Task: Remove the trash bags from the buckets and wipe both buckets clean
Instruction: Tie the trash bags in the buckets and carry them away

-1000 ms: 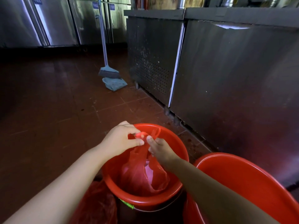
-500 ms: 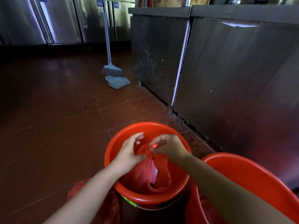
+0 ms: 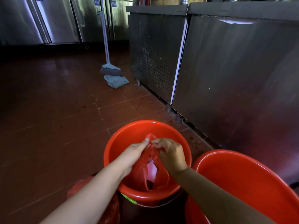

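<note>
Two red buckets stand on the floor: a smaller red bucket (image 3: 129,131) in front of me and a larger red bucket (image 3: 242,175) to its right. Inside the smaller one sits a red trash bag (image 3: 140,173) with something pink showing through it. My left hand (image 3: 134,152) and my right hand (image 3: 171,152) both pinch the bag's top together above the bucket's middle. Another red bag (image 3: 76,189) lies on the floor beside the bucket, partly hidden by my left arm.
A broom (image 3: 110,70) leans near a blue-grey cloth (image 3: 115,81) on the red tiled floor (image 3: 48,118). Steel cabinets (image 3: 226,78) run along the right side, close to the buckets. More steel doors (image 3: 56,20) line the far wall.
Both hands have shifted slightly lower and closer over the bucket while working the bag's top. The bag's handles are now gathered tighter between my fingers.
</note>
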`<action>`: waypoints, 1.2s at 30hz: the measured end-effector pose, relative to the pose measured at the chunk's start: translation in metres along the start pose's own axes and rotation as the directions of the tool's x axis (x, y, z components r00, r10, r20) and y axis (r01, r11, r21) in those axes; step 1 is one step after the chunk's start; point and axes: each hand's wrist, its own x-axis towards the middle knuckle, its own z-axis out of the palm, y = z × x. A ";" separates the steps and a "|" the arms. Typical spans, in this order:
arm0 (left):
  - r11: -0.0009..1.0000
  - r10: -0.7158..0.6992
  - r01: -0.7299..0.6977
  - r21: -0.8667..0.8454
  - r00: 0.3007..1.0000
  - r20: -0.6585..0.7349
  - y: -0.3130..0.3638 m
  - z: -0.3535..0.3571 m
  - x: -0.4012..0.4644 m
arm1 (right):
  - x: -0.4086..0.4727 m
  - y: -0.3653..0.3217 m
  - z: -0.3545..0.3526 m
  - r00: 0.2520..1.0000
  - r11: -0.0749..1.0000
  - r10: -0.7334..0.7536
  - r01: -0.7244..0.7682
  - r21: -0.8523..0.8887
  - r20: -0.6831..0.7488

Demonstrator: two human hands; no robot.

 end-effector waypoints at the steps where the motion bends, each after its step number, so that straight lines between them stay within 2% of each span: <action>1: 0.999 0.005 -0.004 -0.053 1.000 0.009 0.001 0.002 0.000 | -0.002 0.001 0.002 1.000 0.999 0.018 -0.018 0.027 -0.007; 4: 0.985 0.017 -0.013 -0.175 1.000 0.021 0.006 0.008 0.001 | -0.007 0.002 0.004 0.999 0.994 0.052 -0.051 0.096 -0.006; 6: 0.969 -0.007 -0.002 -0.249 0.999 -0.036 0.007 0.009 0.006 | -0.005 -0.001 0.004 0.996 0.987 0.090 -0.090 0.133 -0.001; 8: 0.955 -0.035 -0.006 -0.298 0.990 -0.133 0.008 0.006 0.014 | -0.002 -0.005 0.003 0.978 0.961 0.207 -0.198 0.192 -0.027; 9: 0.948 -0.048 -0.010 -0.318 0.984 -0.172 0.008 0.003 0.018 | 0.000 -0.006 0.001 0.946 0.922 0.325 -0.313 0.227 -0.015; 10: 0.934 -0.064 -0.010 -0.357 0.979 -0.196 0.008 -0.002 0.022 | 0.001 -0.005 -0.002 0.884 0.848 0.465 -0.458 0.268 0.038; 11: 0.908 -0.087 -0.009 -0.418 0.974 -0.209 0.008 -0.008 0.025 | 0.001 -0.004 -0.004 0.791 0.732 0.602 -0.602 0.320 0.109; 13: 0.813 -0.150 -0.003 -0.583 0.965 -0.214 0.009 -0.022 0.027 | -0.003 0.000 -0.005 0.564 0.425 0.798 -0.778 0.463 0.214; 15: 0.686 -0.199 -0.027 -0.727 0.954 -0.223 0.008 -0.033 0.029 | -0.007 0.002 -0.004 0.360 0.098 0.883 -0.769 0.632 0.301; 16: 0.637 -0.211 -0.046 -0.769 0.950 -0.231 0.007 -0.036 0.030 | -0.008 0.002 -0.002 0.291 -0.051 0.886 -0.713 0.699 0.361; 17: 0.597 -0.207 -0.064 -0.800 0.951 -0.231 0.006 -0.037 0.030 | -0.006 0.001 -0.002 0.262 -0.172 0.866 -0.642 0.747 0.425; 19: 0.554 -0.147 -0.082 -0.829 0.970 -0.195 0.007 -0.032 0.029 | 0.006 -0.001 -0.002 0.278 -0.305 0.802 -0.571 0.762 0.529; 22: 0.659 0.012 -0.067 -0.749 0.997 -0.078 0.030 -0.024 0.023 | 0.043 -0.011 -0.005 0.277 -0.438 0.744 -0.485 0.757 0.608; 25: 0.789 0.133 -0.121 -0.603 0.991 -0.024 0.072 -0.030 0.014 | 0.082 -0.016 -0.017 0.336 -0.425 0.724 -0.470 0.774 0.602; 28: 0.851 0.184 -0.173 -0.496 0.983 -0.029 0.103 -0.049 0.004 | 0.101 -0.012 -0.042 0.379 -0.393 0.696 -0.510 0.765 0.610; 32: 0.881 0.138 -0.192 -0.433 0.978 -0.154 0.102 -0.098 -0.006 | 0.091 0.011 -0.080 0.318 -0.328 0.781 -0.525 0.786 0.538; 36: 0.870 0.065 -0.183 -0.458 0.963 -0.262 0.078 -0.137 -0.010 | 0.068 0.036 -0.099 0.244 -0.266 0.849 -0.568 0.779 0.468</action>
